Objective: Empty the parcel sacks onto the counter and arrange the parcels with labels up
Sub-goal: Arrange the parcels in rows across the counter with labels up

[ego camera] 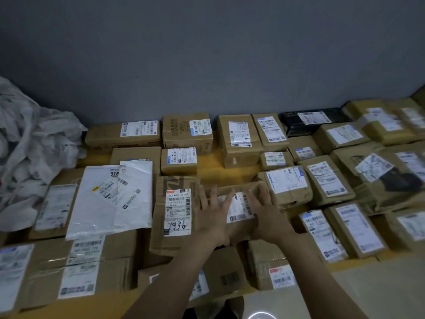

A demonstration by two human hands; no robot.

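Observation:
A brown cardboard parcel (236, 192) lies label up in the middle of the yellow counter (213, 162). My left hand (212, 217) lies flat on its left side, fingers straight and spread. My right hand (268, 212) lies flat on its right side, fingers straight too. Between the two hands the white label (239, 209) shows. Left of it sits a brown paper parcel (176, 212) with "1936" handwritten on its label. Several more boxes with labels up cover the counter. A crumpled white sack (30, 143) is heaped at the far left.
A white plastic mailer (110, 199) lies on boxes at the left. A black parcel (310, 120) stands at the back right against the grey wall (207, 54). Low boxes (271, 270) crowd the front edge below my wrists. Pale floor (379, 291) shows at the lower right.

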